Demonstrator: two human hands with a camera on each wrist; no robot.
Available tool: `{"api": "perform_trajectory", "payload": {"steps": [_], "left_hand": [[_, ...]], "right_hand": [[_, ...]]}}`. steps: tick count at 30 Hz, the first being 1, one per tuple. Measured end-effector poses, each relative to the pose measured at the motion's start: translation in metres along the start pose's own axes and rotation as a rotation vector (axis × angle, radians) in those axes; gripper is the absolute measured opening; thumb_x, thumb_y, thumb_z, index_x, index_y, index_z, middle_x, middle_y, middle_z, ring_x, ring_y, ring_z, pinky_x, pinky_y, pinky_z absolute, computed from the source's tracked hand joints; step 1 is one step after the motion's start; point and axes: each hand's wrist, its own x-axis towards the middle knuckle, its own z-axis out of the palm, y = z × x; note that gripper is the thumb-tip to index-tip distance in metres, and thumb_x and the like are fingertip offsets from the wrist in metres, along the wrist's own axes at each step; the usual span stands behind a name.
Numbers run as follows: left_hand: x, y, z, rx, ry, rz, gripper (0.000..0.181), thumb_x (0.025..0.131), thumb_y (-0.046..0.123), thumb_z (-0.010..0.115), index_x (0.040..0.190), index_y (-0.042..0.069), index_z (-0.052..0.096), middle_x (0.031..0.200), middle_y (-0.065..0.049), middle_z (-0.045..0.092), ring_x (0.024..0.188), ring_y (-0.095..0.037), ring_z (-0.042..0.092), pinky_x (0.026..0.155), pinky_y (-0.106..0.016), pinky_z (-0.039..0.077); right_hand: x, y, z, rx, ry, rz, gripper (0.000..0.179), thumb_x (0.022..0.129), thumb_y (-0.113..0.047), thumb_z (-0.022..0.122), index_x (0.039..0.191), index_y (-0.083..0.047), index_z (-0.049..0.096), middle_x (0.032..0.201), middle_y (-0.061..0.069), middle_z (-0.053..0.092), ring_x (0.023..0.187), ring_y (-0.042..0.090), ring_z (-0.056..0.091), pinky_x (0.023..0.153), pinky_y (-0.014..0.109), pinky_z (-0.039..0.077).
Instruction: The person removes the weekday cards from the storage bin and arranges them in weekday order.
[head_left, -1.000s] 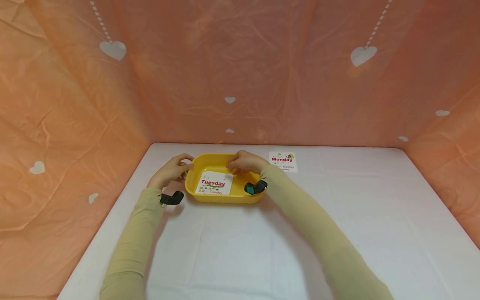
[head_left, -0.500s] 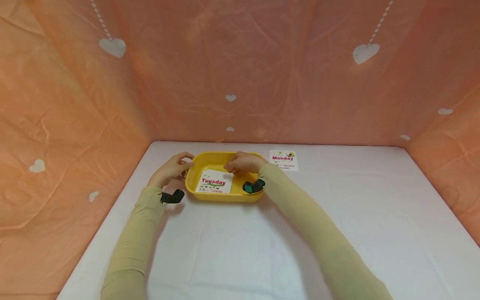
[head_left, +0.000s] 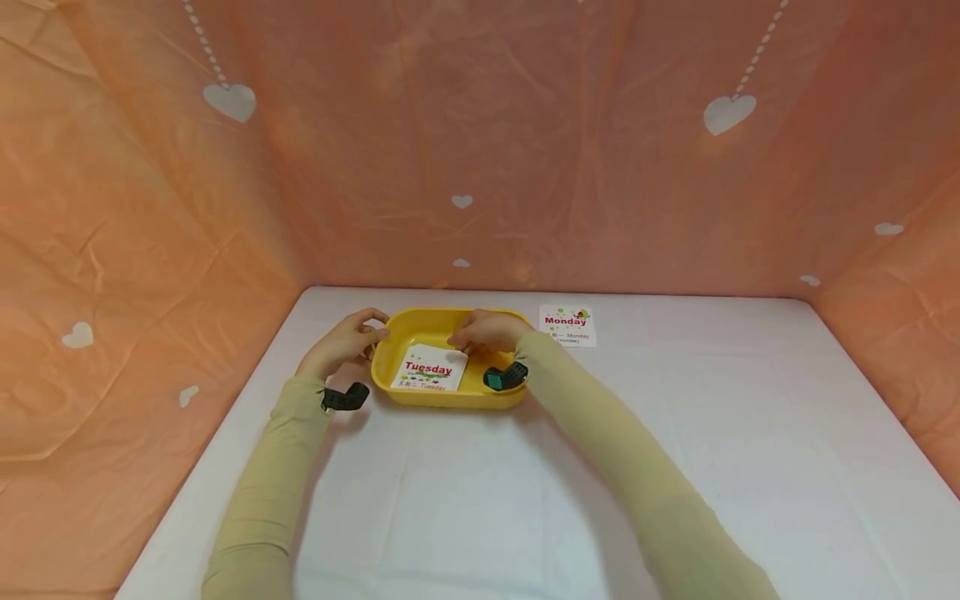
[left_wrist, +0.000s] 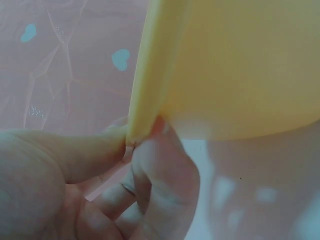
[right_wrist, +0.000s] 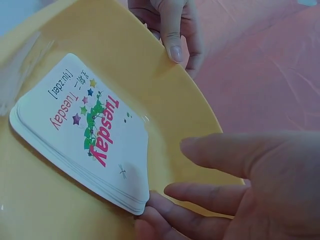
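A yellow plastic basin point(head_left: 450, 401) stands near the back of the table. My left hand point(head_left: 341, 342) pinches its left rim between thumb and fingers, which the left wrist view shows close up on the basin wall point(left_wrist: 240, 70). Inside the basin lies a stack of white cards point(head_left: 429, 368), the top one printed "Tuesday" with stars and a green drawing. My right hand point(head_left: 487, 330) reaches into the basin. In the right wrist view its lower fingertips point(right_wrist: 152, 212) touch a corner of the card stack point(right_wrist: 75, 125), while the thumb point(right_wrist: 205, 150) stays apart above the card.
A card reading "Monday" point(head_left: 567, 325) lies flat on the white tablecloth point(head_left: 465, 500), right of the basin. Orange cloth point(head_left: 525, 167) with white hearts rises behind and at both sides of the table.
My right hand has shifted slightly left inside the basin, closer to the stack's edge. The left hand keeps its hold on the rim, and the cards stay in place.
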Motion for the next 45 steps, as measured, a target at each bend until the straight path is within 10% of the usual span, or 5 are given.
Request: {"api": "perform_trajectory", "payload": {"steps": [15,45], "left_hand": [[-0.0001,0.0,-0.0003,0.015,0.0,0.015,0.036,0.101,0.019,0.05,0.132,0.002,0.043,0.085,-0.014,0.054,0.065,-0.02,0.051,0.06,-0.03,0.049],[0.0021,0.0006,0.0008,0.022,0.009,-0.02,0.037,0.101,0.017,0.049,0.134,0.003,0.041,0.087,-0.014,0.054,0.064,-0.019,0.051,0.06,-0.029,0.05]], "right_hand": [[0.0021,0.0014,0.0006,-0.212,0.089,-0.065,0.027,0.087,-0.01,0.068,0.112,0.002,0.067,0.093,0.008,0.062,0.081,0.023,0.054,0.083,0.035,0.047],[0.003,0.001,-0.0031,-0.134,0.119,-0.044,0.024,0.078,0.003,0.074,0.101,0.004,0.067,0.095,0.011,0.065,0.073,0.017,0.06,0.081,0.033,0.051]]}}
